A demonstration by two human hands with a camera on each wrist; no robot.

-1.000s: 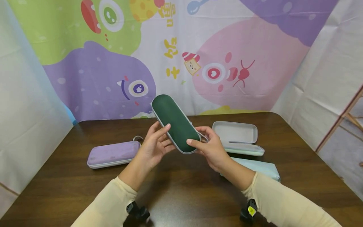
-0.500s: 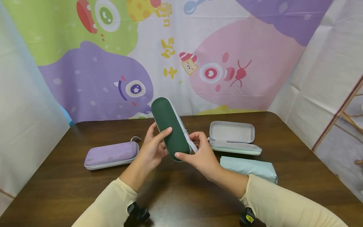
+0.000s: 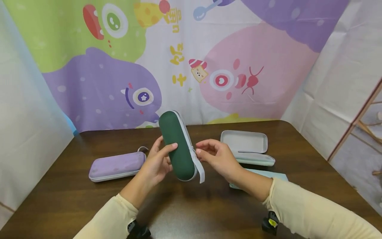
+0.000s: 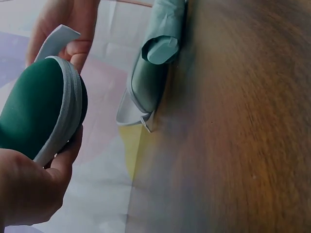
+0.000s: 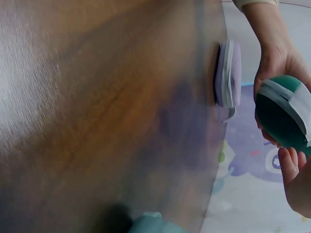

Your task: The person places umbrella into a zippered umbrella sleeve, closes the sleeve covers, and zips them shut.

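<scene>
Green case (image 3: 175, 146) sits gripped in the left hand (image 3: 156, 164), long axis slanting upward, zip edge (image 3: 186, 132) facing the right hand (image 3: 219, 158), which pinches the zip pull (image 3: 193, 149)!

Left hand (image 3: 157, 162) near right hand (image 3: 220, 158)

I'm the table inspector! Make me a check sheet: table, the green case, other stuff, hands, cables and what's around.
Surface: dark wood-grain table.
Job's things: dark green zippered case, raised and tilted; grey strap hanging.
Clutter: closed purple case at left; open grey-lined case and pale teal fabric-covered item, maybe a folded umbrella, at right.
Hands: left hand grips the green case; right hand has fingertips by its zipper, pinch unclear.
Cables: nothing seen.
Surroundings: cartoon-print backdrop behind.
</scene>
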